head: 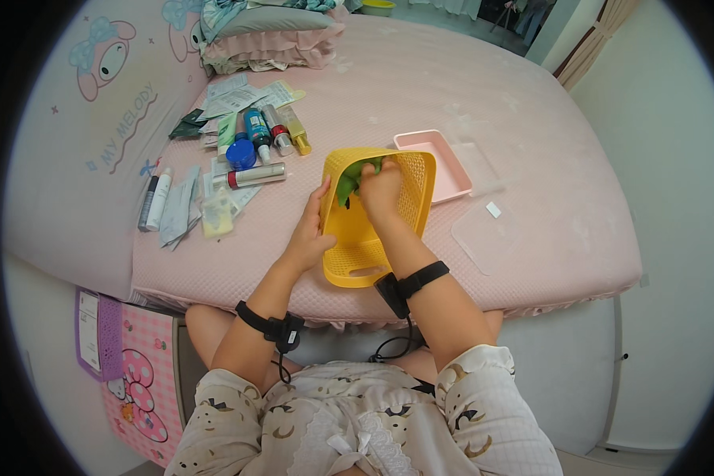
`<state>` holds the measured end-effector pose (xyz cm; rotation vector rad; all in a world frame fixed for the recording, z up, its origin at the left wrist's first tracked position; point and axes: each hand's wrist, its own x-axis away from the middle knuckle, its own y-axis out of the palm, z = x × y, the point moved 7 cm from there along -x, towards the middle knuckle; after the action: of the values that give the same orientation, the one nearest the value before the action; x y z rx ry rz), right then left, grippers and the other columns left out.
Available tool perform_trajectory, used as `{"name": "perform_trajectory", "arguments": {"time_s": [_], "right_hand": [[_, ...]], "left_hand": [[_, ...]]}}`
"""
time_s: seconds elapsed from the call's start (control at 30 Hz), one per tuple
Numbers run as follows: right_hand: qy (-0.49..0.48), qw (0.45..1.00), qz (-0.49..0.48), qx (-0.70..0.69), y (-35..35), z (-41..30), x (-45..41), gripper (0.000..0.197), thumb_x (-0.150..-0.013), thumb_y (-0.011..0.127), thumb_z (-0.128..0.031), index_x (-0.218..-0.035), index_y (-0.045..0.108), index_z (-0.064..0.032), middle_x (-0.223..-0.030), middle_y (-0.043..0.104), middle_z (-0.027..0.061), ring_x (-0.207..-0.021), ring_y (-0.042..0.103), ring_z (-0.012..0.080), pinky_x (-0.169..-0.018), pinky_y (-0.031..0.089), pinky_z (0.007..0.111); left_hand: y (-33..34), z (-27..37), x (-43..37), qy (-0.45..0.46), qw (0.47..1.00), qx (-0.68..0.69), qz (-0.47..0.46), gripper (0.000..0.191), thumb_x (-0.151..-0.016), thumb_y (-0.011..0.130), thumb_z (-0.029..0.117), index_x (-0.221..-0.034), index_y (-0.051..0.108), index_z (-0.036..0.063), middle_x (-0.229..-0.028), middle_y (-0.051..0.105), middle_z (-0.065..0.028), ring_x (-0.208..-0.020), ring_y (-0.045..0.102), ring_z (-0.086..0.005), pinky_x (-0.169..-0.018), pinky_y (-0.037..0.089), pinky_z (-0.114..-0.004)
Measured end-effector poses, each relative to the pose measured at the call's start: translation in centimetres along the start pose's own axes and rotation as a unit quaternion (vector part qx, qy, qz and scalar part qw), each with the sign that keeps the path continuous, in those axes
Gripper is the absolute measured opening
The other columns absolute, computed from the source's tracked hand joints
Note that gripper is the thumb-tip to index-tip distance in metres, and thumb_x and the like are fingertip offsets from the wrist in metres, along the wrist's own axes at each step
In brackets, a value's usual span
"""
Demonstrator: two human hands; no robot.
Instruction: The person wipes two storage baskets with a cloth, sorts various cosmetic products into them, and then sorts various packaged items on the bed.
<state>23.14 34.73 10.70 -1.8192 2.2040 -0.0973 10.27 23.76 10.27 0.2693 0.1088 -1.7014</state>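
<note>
A yellow plastic basket [369, 276] with perforated walls sits at the near side of the bed, its inside facing me. My left hand [309, 233] grips its left wall, the thumb on the near side of the rim. Inside the basket, my right hand [382, 187] holds a bunched green cloth [350, 178] against the far wall. A small dark spot shows below the cloth; I cannot tell what it is. Part of the cloth is hidden behind my fingers. Black straps with devices and cables are on both forearms.
Bottles, a blue-lidded jar [241, 154] and several sachets [181, 208] lie to the left. A pink tray [437, 166] is right of the basket, near a clear plastic lid [485, 238]. Folded bedding [273, 35] is stacked at the far left. A bedside cabinet [146, 381] stands lower left.
</note>
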Motion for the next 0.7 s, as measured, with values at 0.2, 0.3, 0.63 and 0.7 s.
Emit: {"name": "perform_trajectory", "arguments": {"time_s": [0.2,0.3,0.63,0.7], "right_hand": [[-0.223,0.964,-0.08,0.12,3.1,-4.4,4.1,0.036,-0.073,0.06,-0.007,-0.106,0.061,0.0043,-0.109,0.055,0.0254,-0.097,0.056,0.0395,-0.084,0.047,0.043],[-0.31,0.921,-0.159,0.173,3.4,-4.8,4.7,0.036,-0.071,0.061,-0.007,-0.105,0.063,0.0028,-0.105,0.056,0.0206,-0.096,0.056,0.0374,-0.083,0.048,0.041],[-0.399,0.766,-0.396,0.31,2.0,0.5,11.5,0.036,-0.062,0.067,-0.007,-0.098,0.067,-0.0057,-0.095,0.058,0.0135,-0.088,0.057,0.0323,-0.08,0.048,0.04],[-0.314,0.76,-0.441,0.359,2.5,1.0,10.2,0.03,-0.066,0.066,-0.009,-0.095,0.07,-0.01,-0.093,0.059,0.0122,-0.09,0.057,0.0301,-0.081,0.048,0.038]], "left_hand": [[-0.7,0.0,-0.3,0.009,0.999,-0.041,0.005,0.092,-0.059,0.047,0.004,-0.146,0.018,0.0106,-0.138,0.034,-0.0086,-0.132,0.032,-0.0205,-0.109,0.023,-0.03],[-0.8,-0.7,-0.2,-0.023,1.0,0.006,0.014,0.09,-0.059,0.047,0.005,-0.144,0.02,0.0099,-0.135,0.035,-0.0083,-0.13,0.034,-0.0198,-0.109,0.025,-0.03],[-0.4,-1.5,-0.6,0.025,0.998,-0.051,0.009,0.091,-0.062,0.047,-0.007,-0.146,0.017,0.012,-0.133,0.04,-0.0112,-0.119,0.045,-0.0206,-0.099,0.036,-0.028],[-0.7,-1.4,-1.0,-0.009,0.997,0.054,0.056,0.089,-0.063,0.048,-0.007,-0.145,0.018,0.01,-0.133,0.04,-0.0109,-0.12,0.044,-0.0204,-0.1,0.036,-0.029]]}}
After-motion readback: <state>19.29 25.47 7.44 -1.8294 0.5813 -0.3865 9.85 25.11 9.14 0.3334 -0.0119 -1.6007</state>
